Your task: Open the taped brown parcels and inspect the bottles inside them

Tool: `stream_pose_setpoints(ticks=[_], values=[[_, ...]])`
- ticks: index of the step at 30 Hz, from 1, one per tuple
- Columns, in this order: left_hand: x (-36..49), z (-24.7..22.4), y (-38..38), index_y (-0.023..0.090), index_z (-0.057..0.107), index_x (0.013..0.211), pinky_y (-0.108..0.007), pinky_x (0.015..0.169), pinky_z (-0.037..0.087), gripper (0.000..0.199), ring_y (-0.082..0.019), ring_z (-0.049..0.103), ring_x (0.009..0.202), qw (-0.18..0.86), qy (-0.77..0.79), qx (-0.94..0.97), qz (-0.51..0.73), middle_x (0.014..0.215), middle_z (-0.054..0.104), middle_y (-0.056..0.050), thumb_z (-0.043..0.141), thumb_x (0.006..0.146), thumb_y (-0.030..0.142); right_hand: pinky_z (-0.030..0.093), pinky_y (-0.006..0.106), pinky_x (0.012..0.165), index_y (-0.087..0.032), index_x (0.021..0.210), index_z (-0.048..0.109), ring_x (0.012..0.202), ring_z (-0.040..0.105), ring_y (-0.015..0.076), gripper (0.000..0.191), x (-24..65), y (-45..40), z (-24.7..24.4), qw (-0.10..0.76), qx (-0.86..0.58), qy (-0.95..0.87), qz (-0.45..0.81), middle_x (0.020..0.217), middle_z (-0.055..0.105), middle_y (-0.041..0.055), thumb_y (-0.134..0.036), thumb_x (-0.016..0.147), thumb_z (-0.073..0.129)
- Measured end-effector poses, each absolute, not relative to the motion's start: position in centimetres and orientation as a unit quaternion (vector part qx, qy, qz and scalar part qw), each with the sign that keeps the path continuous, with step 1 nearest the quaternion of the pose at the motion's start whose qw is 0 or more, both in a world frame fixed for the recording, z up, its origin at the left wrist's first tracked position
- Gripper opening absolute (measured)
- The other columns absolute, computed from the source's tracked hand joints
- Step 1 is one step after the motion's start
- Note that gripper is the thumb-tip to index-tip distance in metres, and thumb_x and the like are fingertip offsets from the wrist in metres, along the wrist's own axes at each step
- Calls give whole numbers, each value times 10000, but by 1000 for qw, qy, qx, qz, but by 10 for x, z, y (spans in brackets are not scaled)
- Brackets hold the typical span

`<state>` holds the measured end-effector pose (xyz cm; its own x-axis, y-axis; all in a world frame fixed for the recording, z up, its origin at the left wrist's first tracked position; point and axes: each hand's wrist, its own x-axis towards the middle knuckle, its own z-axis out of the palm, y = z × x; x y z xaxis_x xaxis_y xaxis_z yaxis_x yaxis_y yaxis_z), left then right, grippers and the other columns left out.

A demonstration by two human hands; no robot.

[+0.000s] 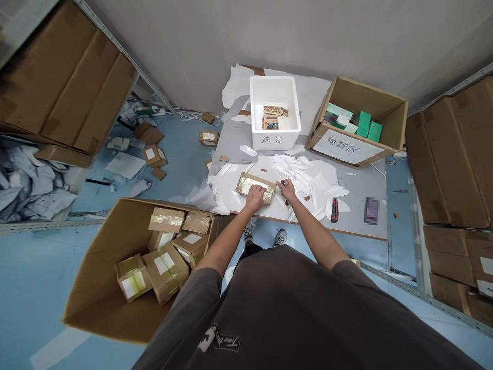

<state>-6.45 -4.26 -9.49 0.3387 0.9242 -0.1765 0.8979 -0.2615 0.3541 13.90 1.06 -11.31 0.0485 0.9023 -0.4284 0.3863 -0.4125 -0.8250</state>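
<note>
A small taped cardboard box [243, 184] lies near the front edge of the table [358, 177]. My left hand [256, 197] rests on its top with the fingers spread over the tape and label. At the box's right end, my right hand [286, 190] is closed around a yellow and black cutter [285, 200], whose tip is too small to make out. White paper scraps [295, 169] lie behind and to the right of my right hand. A red and black tool [335, 210] lies farther right on the table.
Behind stand a white foam bin [275, 143] with small packets and a carton [356, 159] of green boxes. A large open carton [92, 277] holding several taped boxes stands at the left. Shelves with cartons flank both sides.
</note>
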Motion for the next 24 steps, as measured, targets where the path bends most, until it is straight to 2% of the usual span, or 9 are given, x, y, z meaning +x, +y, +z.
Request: stream_pose_setpoints(ticks=[2, 5, 8, 11, 15, 18, 24], values=[[-56, -97, -39, 200, 701, 1326, -549, 1238, 395, 616, -436, 445, 1525, 189, 603, 774, 42, 1598, 562, -204, 949, 778, 332, 473, 280, 579, -291, 894, 470, 565, 510, 161, 437, 154, 5, -109, 255, -663, -464, 529, 717, 542, -61, -682, 922, 665], [-51, -100, -27, 154, 687, 1348, -565, 1276, 390, 728, -464, 338, 1621, 203, 624, 754, 35, 1743, 411, -229, 1003, 713, 321, 491, 286, 629, -274, 828, 474, 567, 564, 164, 387, 174, -1, -102, 181, -625, -521, 553, 700, 604, -40, -591, 1011, 600], [-58, -103, -10, 152, 716, 1310, -553, 1286, 415, 747, -468, 360, 1610, 236, 609, 757, 27, 1746, 419, -219, 1036, 669, 362, 486, 287, 687, -267, 842, 502, 606, 596, 180, 329, 183, 1, -96, 80, -592, -604, 527, 686, 632, -35, -490, 1083, 525], [-68, -104, 5, 197, 750, 1265, -541, 1254, 476, 710, -458, 392, 1592, 256, 584, 770, 6, 1742, 444, -166, 1047, 655, 406, 469, 297, 729, -258, 879, 567, 742, 642, 223, 297, 181, 10, -92, -1, -570, -681, 460, 747, 677, 6, -434, 1109, 502], [-68, -104, 11, 204, 725, 1334, -560, 1199, 529, 734, -443, 413, 1588, 241, 577, 780, -34, 1743, 439, -185, 1033, 694, 391, 464, 323, 770, -233, 990, 686, 927, 690, 285, 257, 167, 25, -88, -81, -550, -746, 366, 988, 776, 99, -413, 1109, 546], [-63, -102, 7, 180, 705, 1381, -552, 1208, 525, 780, -439, 430, 1589, 241, 581, 777, -26, 1737, 446, -210, 1031, 688, 326, 481, 347, 799, -224, 1097, 744, 998, 716, 318, 242, 155, 35, -80, -135, -525, -776, 324, 1070, 801, 135, -401, 1106, 579], [-60, -91, 6, 229, 660, 1464, -443, 1260, 491, 847, -347, 379, 1648, 246, 586, 767, -84, 1788, 397, -136, 1020, 712, 378, 531, 372, 877, -181, 1348, 720, 1151, 748, 350, 388, 138, 49, -55, -256, -460, -814, 245, 1262, 787, 207, -431, 1142, 507]])
